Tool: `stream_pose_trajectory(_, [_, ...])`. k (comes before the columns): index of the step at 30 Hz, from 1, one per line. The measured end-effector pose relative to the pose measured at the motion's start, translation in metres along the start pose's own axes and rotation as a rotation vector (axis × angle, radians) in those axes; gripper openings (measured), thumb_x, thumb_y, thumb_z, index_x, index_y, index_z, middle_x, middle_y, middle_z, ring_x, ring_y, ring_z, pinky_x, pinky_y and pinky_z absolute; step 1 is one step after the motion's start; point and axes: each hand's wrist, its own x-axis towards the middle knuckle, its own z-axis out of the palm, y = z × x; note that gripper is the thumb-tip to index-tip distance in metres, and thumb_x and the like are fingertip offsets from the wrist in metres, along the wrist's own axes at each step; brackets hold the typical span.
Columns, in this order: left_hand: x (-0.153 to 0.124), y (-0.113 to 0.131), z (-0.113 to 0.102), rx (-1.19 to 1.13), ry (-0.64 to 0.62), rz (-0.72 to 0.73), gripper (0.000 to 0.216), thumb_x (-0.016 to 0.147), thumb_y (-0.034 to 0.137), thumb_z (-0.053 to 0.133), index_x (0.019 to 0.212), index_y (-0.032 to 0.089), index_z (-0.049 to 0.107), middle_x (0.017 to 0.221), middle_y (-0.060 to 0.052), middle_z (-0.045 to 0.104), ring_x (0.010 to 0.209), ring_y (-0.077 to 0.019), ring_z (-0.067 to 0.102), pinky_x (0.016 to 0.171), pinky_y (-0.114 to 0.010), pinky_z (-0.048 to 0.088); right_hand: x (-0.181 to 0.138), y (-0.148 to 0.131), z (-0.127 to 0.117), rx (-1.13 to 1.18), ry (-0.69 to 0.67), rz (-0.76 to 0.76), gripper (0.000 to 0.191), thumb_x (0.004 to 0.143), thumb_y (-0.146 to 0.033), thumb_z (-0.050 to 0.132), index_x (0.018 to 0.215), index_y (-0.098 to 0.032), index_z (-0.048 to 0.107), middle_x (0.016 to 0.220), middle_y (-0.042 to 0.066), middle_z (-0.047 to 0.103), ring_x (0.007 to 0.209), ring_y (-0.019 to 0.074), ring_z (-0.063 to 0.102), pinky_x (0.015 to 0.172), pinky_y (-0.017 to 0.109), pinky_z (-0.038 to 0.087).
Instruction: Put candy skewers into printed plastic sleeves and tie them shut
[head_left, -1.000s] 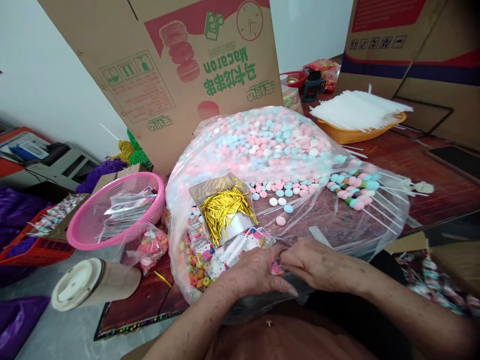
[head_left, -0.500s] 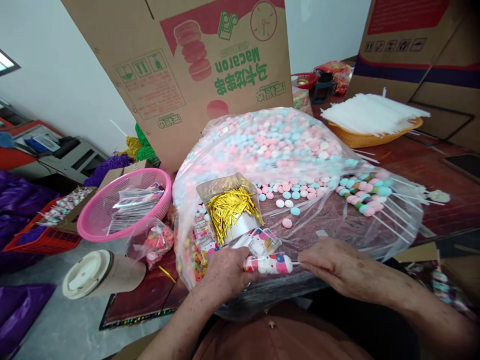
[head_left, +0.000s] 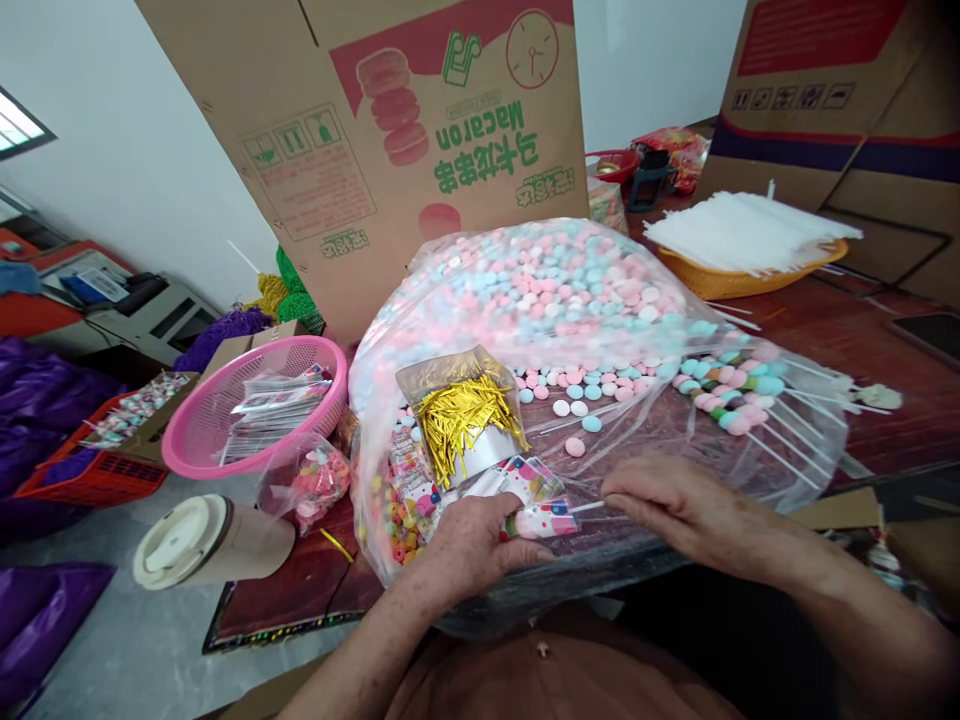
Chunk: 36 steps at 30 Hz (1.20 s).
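Observation:
My left hand (head_left: 469, 545) is closed around a candy skewer wrapped in a printed sleeve (head_left: 546, 520), held just above the big clear bag of pink, blue and white candies (head_left: 555, 290). My right hand (head_left: 667, 505) pinches the thin white stick at the sleeve's right end. Right behind my left hand lie a clear bag of gold twist ties (head_left: 461, 415) and a few flat printed sleeves (head_left: 525, 478). Bare candy skewers (head_left: 731, 400) lie on the bag to the right.
A pink basket of sleeves (head_left: 225, 420) and a lidded cup lying on its side (head_left: 210, 540) are at the left. A small bag of ring candies (head_left: 311, 480) lies beside them. An orange tray of white sticks (head_left: 742, 245) and tall cardboard boxes (head_left: 390, 130) stand behind.
My hands came apart from a tight pinch; the sleeved skewer emerged between them. It now sits tilted in my left hand with my right hand at the stick.

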Motion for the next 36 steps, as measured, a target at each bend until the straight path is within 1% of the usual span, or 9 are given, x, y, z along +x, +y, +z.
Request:
stream_pose_trajectory(6, [0.011, 0.012, 0.024, -0.073, 0.005, -0.029, 0.037, 0.088, 0.042, 0.038, 0.096, 0.016, 0.064, 0.083, -0.010, 0.068, 0.078, -0.0242, 0.061, 0.068, -0.032, 0.043, 0.017, -0.009, 0.039, 0.014, -0.007, 0.010, 0.027, 0.089, -0.023, 0.036, 0.069, -0.018, 0.052, 0.068, 0.004, 0.058, 0.063, 0.0155, 0.050, 0.058, 0.026, 0.035])
stream_pose_trajectory(10, [-0.001, -0.010, -0.003, -0.563, 0.048, 0.017, 0.072, 0.076, 0.048, 0.056, 0.137, 0.019, 0.031, 0.116, -0.011, 0.059, 0.096, -0.0218, 0.058, 0.077, -0.030, 0.045, 0.024, -0.002, 0.036, 0.163, 0.049, 0.029, 0.029, 0.091, -0.029, 0.035, 0.069, -0.018, 0.050, 0.063, 0.000, 0.052, 0.060, 0.0125, 0.046, 0.056, 0.023, 0.033])
stream_pose_trajectory(15, [-0.026, -0.035, -0.025, -0.633, -0.115, -0.061, 0.041, 0.083, 0.050, 0.045, 0.107, 0.020, 0.058, 0.096, -0.006, 0.065, 0.084, -0.0185, 0.060, 0.074, -0.029, 0.045, 0.031, 0.004, 0.017, 0.275, 0.065, 0.073, 0.033, 0.092, -0.036, 0.033, 0.065, -0.019, 0.044, 0.059, -0.003, 0.042, 0.056, 0.0105, 0.040, 0.053, 0.021, 0.032])
stream_pose_trajectory(18, [-0.027, -0.026, -0.002, -0.996, -0.263, -0.187, 0.036, 0.081, 0.053, 0.045, 0.091, 0.020, 0.056, 0.071, -0.001, 0.061, 0.050, -0.0101, 0.054, 0.047, -0.021, 0.041, 0.041, 0.000, 0.018, 0.226, 0.065, 0.066, 0.032, 0.091, -0.035, 0.034, 0.066, -0.018, 0.045, 0.060, -0.003, 0.044, 0.057, 0.0108, 0.040, 0.053, 0.022, 0.031])
stream_pose_trajectory(22, [-0.018, -0.012, 0.027, -1.294, -0.155, -0.286, 0.037, 0.075, 0.055, 0.052, 0.084, 0.019, 0.050, 0.059, 0.004, 0.054, 0.039, -0.0068, 0.046, 0.035, -0.016, 0.031, 0.055, -0.004, 0.028, 0.111, 0.057, 0.031, 0.030, 0.089, -0.031, 0.036, 0.064, -0.018, 0.045, 0.060, -0.001, 0.046, 0.057, 0.0120, 0.041, 0.055, 0.024, 0.031])
stream_pose_trajectory(28, [-0.011, -0.012, 0.034, -1.140, 0.234, -0.290, 0.033, 0.083, 0.051, 0.040, 0.077, 0.018, 0.046, 0.057, 0.005, 0.045, 0.044, -0.0075, 0.042, 0.041, -0.018, 0.033, 0.059, -0.006, 0.058, 0.462, 0.100, 0.214, 0.023, 0.086, -0.037, 0.045, 0.095, -0.017, 0.050, 0.069, -0.001, 0.051, 0.062, 0.0121, 0.046, 0.055, 0.023, 0.037])
stream_pose_trajectory(31, [-0.010, -0.017, 0.037, -0.800, 0.378, -0.231, 0.031, 0.086, 0.044, 0.036, 0.070, 0.019, 0.044, 0.060, 0.003, 0.044, 0.055, -0.0108, 0.044, 0.052, -0.023, 0.038, 0.054, -0.016, 0.080, 0.617, -0.031, 0.219, 0.022, 0.085, -0.039, 0.046, 0.081, -0.018, 0.050, 0.062, -0.003, 0.048, 0.056, 0.0103, 0.045, 0.051, 0.021, 0.037])
stream_pose_trajectory(33, [-0.011, -0.019, 0.040, -0.744, 0.359, -0.232, 0.028, 0.087, 0.043, 0.035, 0.072, 0.020, 0.043, 0.061, 0.002, 0.044, 0.057, -0.0120, 0.044, 0.055, -0.024, 0.039, 0.052, -0.025, 0.092, 0.646, -0.013, 0.223, 0.028, 0.087, -0.038, 0.042, 0.067, -0.019, 0.046, 0.057, -0.004, 0.047, 0.052, 0.0097, 0.044, 0.049, 0.021, 0.036])
stream_pose_trajectory(36, [-0.014, -0.022, 0.040, -1.035, 0.172, -0.178, 0.027, 0.087, 0.045, 0.036, 0.086, 0.019, 0.044, 0.067, 0.002, 0.049, 0.057, -0.0114, 0.047, 0.053, -0.023, 0.040, 0.053, -0.033, 0.102, 0.707, 0.070, 0.311, 0.026, 0.085, -0.039, 0.042, 0.069, -0.020, 0.046, 0.052, -0.005, 0.049, 0.044, 0.0092, 0.044, 0.043, 0.021, 0.034])
